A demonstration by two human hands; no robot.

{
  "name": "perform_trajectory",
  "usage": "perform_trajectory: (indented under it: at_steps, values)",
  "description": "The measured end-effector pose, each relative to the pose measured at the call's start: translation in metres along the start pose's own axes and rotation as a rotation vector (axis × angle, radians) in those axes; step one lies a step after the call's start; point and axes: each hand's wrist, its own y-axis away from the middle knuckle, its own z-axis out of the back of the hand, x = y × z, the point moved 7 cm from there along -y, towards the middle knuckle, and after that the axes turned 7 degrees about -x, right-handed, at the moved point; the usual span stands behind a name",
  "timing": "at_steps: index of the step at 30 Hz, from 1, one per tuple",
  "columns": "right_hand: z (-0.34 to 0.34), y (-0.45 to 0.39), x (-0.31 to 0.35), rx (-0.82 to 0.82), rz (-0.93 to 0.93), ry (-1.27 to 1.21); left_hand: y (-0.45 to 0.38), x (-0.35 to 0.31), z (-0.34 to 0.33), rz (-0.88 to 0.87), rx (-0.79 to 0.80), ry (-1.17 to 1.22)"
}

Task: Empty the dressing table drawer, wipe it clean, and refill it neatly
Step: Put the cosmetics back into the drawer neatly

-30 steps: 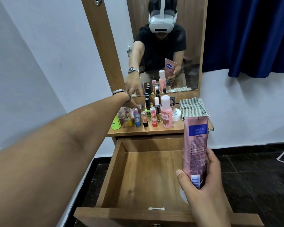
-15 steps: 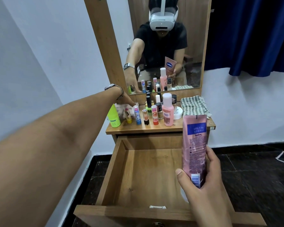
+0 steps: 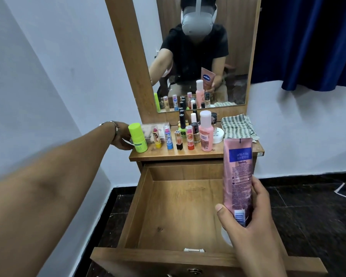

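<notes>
Drawer (image 3: 174, 212) pulled out under the dressing table top (image 3: 196, 154), nothing lying on its wooden floor. Checked cloth (image 3: 238, 126) at the top's right back, by the mirror (image 3: 200, 56). My right hand (image 3: 250, 218) curls round a pink lotion tube (image 3: 237, 176), upright over the drawer's right side. My left hand (image 3: 122, 136) reaches to the top's left edge, fingers round a lime-green bottle (image 3: 138, 137); can't tell if it's lifted. Pink pump bottle (image 3: 205, 130) and lip balms (image 3: 169, 136) stand in a row along the top's front.
</notes>
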Motion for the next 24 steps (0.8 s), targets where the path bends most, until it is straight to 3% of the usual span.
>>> perform_trajectory:
  at_steps: [5, 15, 24]
  values:
    - [-0.003, -0.001, -0.001, 0.032, 0.009, 0.025, -0.003, 0.007, -0.009, 0.033, 0.03, 0.239]
    - [-0.004, 0.0, -0.002, 0.052, 0.012, 0.057, -0.009, 0.016, 0.006, 0.019, 0.05, 0.39]
    - [-0.004, 0.0, -0.003, 0.013, 0.033, 0.075, 0.001, 0.047, 0.092, 0.037, -0.094, 0.438]
